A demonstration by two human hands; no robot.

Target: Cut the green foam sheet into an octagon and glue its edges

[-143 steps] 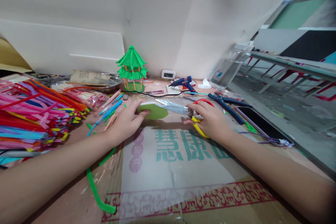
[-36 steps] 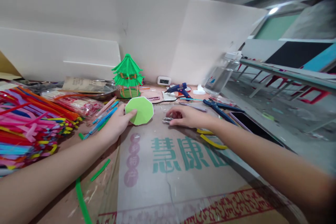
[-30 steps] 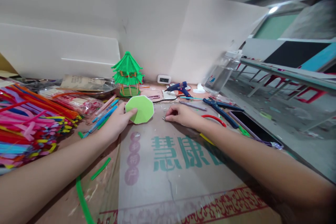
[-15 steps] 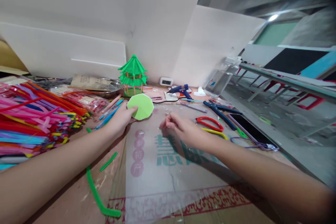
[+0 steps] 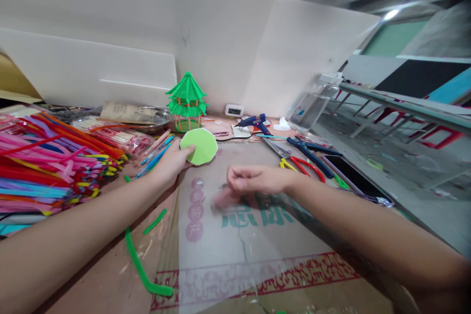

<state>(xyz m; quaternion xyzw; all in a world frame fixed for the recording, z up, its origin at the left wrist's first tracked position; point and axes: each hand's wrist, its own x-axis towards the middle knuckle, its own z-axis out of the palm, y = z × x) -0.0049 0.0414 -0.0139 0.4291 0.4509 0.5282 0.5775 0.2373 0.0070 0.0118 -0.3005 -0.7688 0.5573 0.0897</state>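
My left hand [image 5: 170, 164] is closed on the left edge of a light green octagonal sheet [image 5: 200, 146], which it holds tilted up off the cardboard [image 5: 257, 250]. Near the middle, my right hand [image 5: 253, 180] hovers just above the cardboard with its fingers curled in. Its fingertips are smeared by motion, so anything pinched in them is too small to make out. Scissors with red and yellow handles [image 5: 294, 162] lie on the table to the right of that hand, apart from it.
A big pile of coloured pipe cleaners [image 5: 47, 162] fills the left. At the back stand a green pagoda model [image 5: 187, 103], a blue glue gun [image 5: 253, 121] and a small clock [image 5: 234, 109]. Blue pliers [image 5: 312, 149] and a phone [image 5: 349, 171] lie at the right. A green pipe cleaner [image 5: 142, 267] lies near the front.
My right hand left the scissors on the table, pinched at the cardboard and has drawn back toward me and to the left. The green sheet, earlier between the blades, stays in my left hand.
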